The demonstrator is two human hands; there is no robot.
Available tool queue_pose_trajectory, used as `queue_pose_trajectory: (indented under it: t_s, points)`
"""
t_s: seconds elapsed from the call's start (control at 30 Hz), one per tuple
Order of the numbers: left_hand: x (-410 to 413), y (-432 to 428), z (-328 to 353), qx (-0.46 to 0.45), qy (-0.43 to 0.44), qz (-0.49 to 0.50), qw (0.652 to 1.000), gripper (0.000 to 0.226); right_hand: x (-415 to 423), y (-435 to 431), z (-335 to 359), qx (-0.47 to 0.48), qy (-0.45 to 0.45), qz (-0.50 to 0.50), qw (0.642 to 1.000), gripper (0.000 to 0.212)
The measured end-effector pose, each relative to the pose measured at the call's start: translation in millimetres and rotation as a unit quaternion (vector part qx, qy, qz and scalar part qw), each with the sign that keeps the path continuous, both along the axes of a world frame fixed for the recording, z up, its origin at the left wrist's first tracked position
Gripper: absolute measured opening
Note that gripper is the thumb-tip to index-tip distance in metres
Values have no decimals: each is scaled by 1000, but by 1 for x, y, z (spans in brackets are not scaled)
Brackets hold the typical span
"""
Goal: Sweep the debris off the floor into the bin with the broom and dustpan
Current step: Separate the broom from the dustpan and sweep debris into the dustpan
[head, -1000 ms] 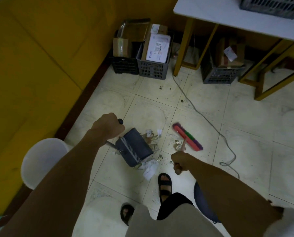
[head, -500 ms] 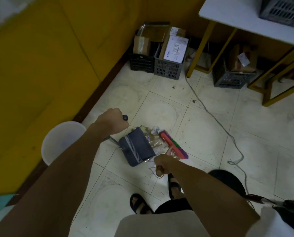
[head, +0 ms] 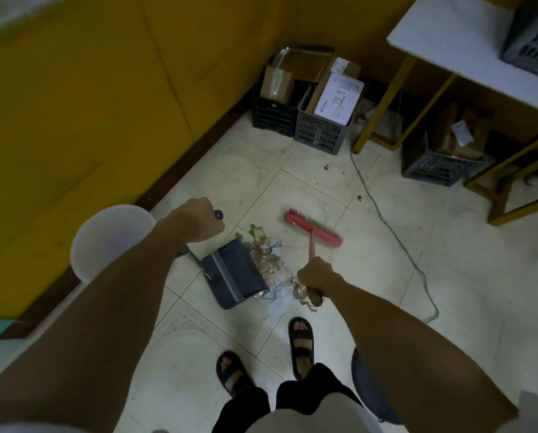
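Nearest are two feet in black open sandals (head: 301, 345) on the pale glossy tile floor (head: 448, 276). To the right of them is the rounded edge of a dark stool (head: 366, 389).

A little farther, the right hand (head: 316, 276) is clenched around the round, brownish wooden handle of the broom (head: 313, 228). Left of this hand the dustpan (head: 234, 275) lies on the floor. It is a flat, dark blue-grey plastic tray with a ribbed comb strip across it, and its open edge faces right. The debris (head: 267, 260) lies against that edge: crumpled white paper, crinkled clear wrappers and some greenish scraps, partly on the lip and partly on the tiles.

The left hand (head: 199, 225) is closed as a fist around the thin metal stem of the dustpan, and the black knob of the stem shows past the knuckles. Left of the forearm, by the yellow wall (head: 74, 104), stands the white round bin (head: 111, 242).

The broom head is a long red plastic bar with green and pink bristles, blurred, just beyond the debris. A thin grey cable (head: 386, 226) runs over the tiles to the right.

In the far corner a black lattice crate (head: 272, 115) and a grey one (head: 320, 132) hold cardboard boxes. On the right is the white counter (head: 455, 42), standing on yellow legs.
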State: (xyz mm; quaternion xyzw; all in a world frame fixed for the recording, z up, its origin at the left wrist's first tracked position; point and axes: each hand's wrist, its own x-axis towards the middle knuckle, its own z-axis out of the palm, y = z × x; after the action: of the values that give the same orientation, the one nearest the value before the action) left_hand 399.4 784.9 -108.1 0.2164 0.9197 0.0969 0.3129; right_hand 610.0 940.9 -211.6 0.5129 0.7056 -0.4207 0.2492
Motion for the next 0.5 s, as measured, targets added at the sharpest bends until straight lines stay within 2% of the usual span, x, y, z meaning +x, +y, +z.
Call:
queue_pose_trajectory:
  t_s: [0.07, 0.13, 0.2, 0.37, 0.5]
  points:
    - [4, 3, -6, -6, 4, 16, 1000, 33, -3, 16, -12, 3, -5, 32, 999, 9]
    - [7, 10, -12, -17, -6, 36, 999, 34, -9, 39, -28, -8, -2, 31, 999, 26]
    - [12, 11, -16, -26, -6, 57, 998, 34, -13, 57, -41, -15, -19, 44, 999, 34]
    - [26, -2, -22, -45, -10, 85, 995, 30, 1, 68, -56, -99, -40, 98, 989, 23]
    - [33, -20, -21, -70, 8, 105, 992, 31, 18, 61, -67, -108, -70, 179, 975, 32]
